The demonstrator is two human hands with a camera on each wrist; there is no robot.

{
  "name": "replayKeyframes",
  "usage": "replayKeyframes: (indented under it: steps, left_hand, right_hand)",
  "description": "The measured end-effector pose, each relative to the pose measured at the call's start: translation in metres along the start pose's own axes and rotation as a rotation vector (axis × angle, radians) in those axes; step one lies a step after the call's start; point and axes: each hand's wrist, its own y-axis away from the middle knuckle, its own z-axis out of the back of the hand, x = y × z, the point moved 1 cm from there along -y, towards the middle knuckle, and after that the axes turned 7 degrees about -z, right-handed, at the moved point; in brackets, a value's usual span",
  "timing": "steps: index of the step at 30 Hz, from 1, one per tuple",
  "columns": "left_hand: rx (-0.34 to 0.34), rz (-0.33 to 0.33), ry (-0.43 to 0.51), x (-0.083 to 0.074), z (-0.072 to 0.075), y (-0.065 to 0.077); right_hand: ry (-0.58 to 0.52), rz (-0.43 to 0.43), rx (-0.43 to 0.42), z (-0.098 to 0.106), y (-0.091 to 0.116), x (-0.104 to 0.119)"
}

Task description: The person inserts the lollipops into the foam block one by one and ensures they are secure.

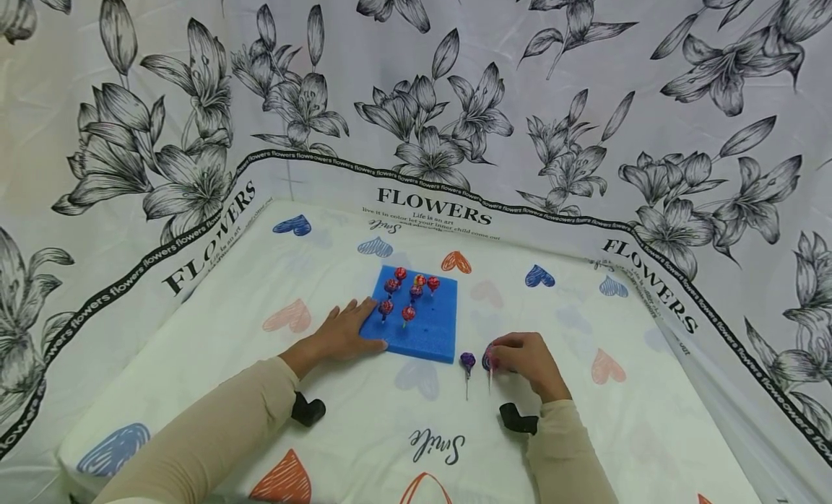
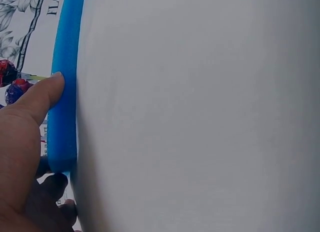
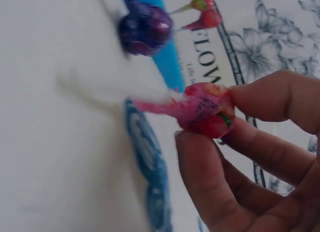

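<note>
A blue foam block [image 1: 432, 331] lies on the table with several wrapped lollipops [image 1: 408, 313] standing in it, mostly in its left and back part. My left hand [image 1: 341, 332] rests against the block's front left corner, thumb on the front edge [image 2: 64, 117] and fingers spread along the left side. To the right of the block, my right hand [image 1: 528, 358] pinches a pink and red lollipop [image 3: 207, 109] by its wrapped head between thumb and fingers. Its pale stick points away from the palm. A purple lollipop [image 1: 467, 360] lies just left of that hand.
A blue looped shape [image 3: 145, 142] shows under the held lollipop. The white tablecloth [image 1: 364, 446] bears printed hearts and lettering. Flower-printed curtains [image 1: 416, 107] close in the back and sides. A black wrist piece [image 1: 308, 410] sits by the left cuff, another [image 1: 518, 418] by the right.
</note>
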Motion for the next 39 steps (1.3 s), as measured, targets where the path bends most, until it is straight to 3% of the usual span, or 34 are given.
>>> replayKeyframes:
  steps: [6,11,18,26,33,39]
  left_hand:
    - [-0.004,-0.002,-0.002,-0.002,0.000,0.000]
    - [-0.001,0.005,-0.002,0.000,0.000,0.000]
    - [-0.003,0.011,0.005,0.000,-0.001,0.002]
    - [-0.009,0.006,0.000,0.002,-0.002,0.000]
    - [-0.014,0.009,-0.009,0.003,-0.002,-0.002]
    - [-0.004,0.014,0.008,0.001,-0.002,-0.001]
  right_hand:
    - [-0.110,0.056,-0.058,0.017,-0.001,0.014]
    - [-0.158,0.169,-0.112,0.017,-0.004,0.033]
    - [-0.252,0.326,-0.133,0.004,-0.006,0.060]
    - [-0.316,0.431,-0.143,-0.009,-0.008,0.084]
    - [-0.356,0.489,-0.133,-0.023,-0.017,0.096]
    - [-0.377,0.480,-0.127,-0.039,-0.026,0.099]
